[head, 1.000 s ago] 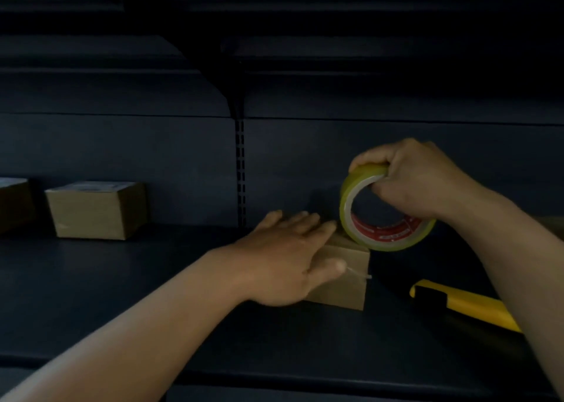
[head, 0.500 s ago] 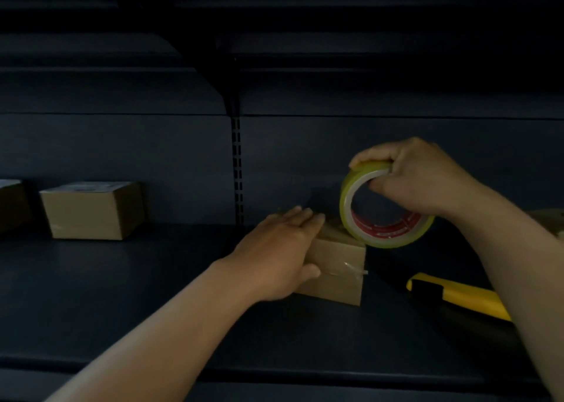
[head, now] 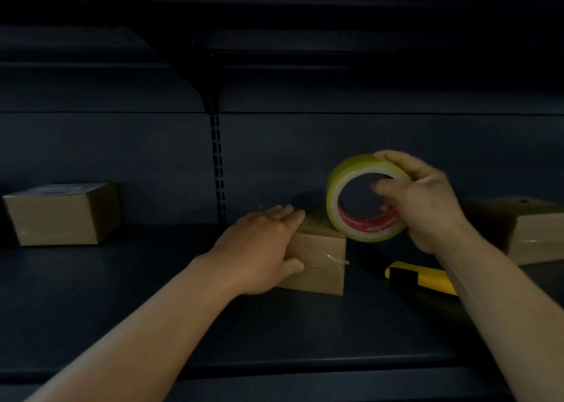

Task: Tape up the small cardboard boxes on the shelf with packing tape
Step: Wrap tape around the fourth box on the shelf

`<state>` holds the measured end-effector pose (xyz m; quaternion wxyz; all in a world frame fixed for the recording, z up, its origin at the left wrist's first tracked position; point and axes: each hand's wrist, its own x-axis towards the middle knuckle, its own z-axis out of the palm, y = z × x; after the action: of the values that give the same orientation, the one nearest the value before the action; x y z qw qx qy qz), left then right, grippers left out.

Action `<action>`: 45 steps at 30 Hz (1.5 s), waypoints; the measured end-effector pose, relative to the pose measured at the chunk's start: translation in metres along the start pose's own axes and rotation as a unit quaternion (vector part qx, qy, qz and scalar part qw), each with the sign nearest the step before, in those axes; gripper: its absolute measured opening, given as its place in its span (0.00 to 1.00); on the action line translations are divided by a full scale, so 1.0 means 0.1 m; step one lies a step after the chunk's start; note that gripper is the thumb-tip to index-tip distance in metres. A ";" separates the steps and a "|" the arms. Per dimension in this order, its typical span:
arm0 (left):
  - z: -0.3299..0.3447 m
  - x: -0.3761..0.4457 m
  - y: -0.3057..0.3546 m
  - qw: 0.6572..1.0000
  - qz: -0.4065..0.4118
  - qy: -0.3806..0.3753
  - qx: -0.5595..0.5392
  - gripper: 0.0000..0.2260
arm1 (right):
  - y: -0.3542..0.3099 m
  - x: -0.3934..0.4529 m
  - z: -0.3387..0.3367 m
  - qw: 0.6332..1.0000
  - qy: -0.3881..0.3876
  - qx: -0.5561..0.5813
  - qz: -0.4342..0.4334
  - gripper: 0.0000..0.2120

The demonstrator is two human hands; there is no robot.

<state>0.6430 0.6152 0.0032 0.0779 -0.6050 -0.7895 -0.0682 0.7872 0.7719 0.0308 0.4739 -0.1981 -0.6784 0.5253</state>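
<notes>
Shelf [head: 305,334] dark and dim, left hand [head: 259,249] lying flat on the small box [head: 317,258] mid-shelf with thumb down its front, yellow cutter [head: 424,279] just right of it, right hand [head: 424,200] gripping the tape roll [head: 360,197] above the box's back right corner, two more boxes [head: 61,215] toward the shelf's back left and right ends.

Left hand [head: 262,249] flat; right hand [head: 424,200] fingers curled.
</notes>
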 end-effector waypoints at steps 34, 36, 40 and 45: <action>-0.10 -0.18 0.03 0.991 -0.103 0.005 0.081 0.40 | 0.07 -0.01 -0.08 0.989 -0.028 -0.146 0.012 0.21; -0.08 -0.12 0.12 0.993 -0.084 0.011 0.081 0.40 | 0.06 -0.01 -0.07 0.988 -0.030 -0.150 0.010 0.23; 0.00 -0.02 0.33 0.999 -0.022 0.018 0.026 0.39 | 0.04 -0.02 -0.06 0.987 -0.030 -0.156 0.014 0.21; 0.01 -0.03 0.28 1.000 0.001 0.023 0.000 0.35 | 0.05 0.02 -0.06 0.987 -0.030 -0.159 0.021 0.20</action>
<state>0.6706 0.6202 0.0019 0.0962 -0.6044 -0.7866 -0.0816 0.7903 0.7781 0.0273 0.4044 -0.2690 -0.7630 0.4265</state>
